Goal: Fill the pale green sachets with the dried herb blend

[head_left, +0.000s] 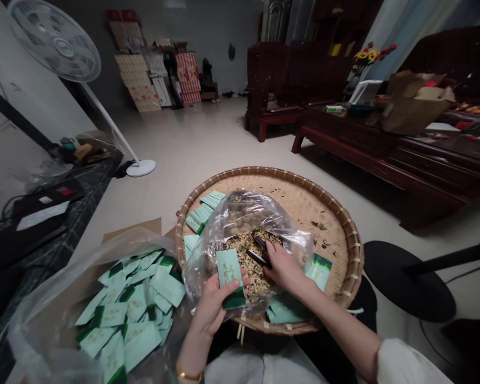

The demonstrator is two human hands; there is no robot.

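Observation:
My left hand [212, 306] is closed on a small green packet [230, 277], held upright at the near edge of a clear plastic bag [240, 218]. The bag lies open in a round woven tray [304, 197] and holds loose dried flowers or tea [250, 256]. My right hand [282, 266] reaches into the bag with its fingers wrapped round a dark scoop [260, 253] that rests on the loose material. More green packets [204, 210] lie on the tray's left side and under my right wrist [318, 272].
A clear bag with several filled green packets [132, 304] sits at my lower left. A standing fan [56, 40] and a dark counter [44, 213] are on the left. A dark wooden table [384, 144] with a cardboard box [414, 104] runs along the right. A black round base [408, 277] is near the tray.

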